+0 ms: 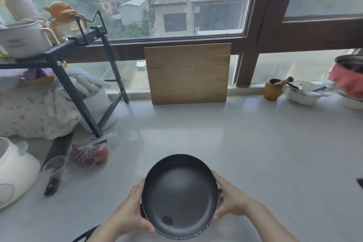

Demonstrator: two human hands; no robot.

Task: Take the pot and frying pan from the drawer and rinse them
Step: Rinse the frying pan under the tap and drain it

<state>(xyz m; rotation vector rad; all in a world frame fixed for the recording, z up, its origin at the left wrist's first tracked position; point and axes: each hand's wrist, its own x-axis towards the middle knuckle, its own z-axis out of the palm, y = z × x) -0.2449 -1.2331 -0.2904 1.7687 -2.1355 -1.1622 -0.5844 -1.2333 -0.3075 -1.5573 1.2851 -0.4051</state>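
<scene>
You are holding the pan [179, 195] just above the tabletop [255, 143], left hand [129, 210] and right hand [228, 199] clamping opposite rims. Gripping only the rims, you are risking it tipping or slipping.

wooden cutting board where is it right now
In the head view the wooden cutting board stands upright against the window at the back of the counter, centre, right of the black metal rack and beyond the held black pan.
</scene>
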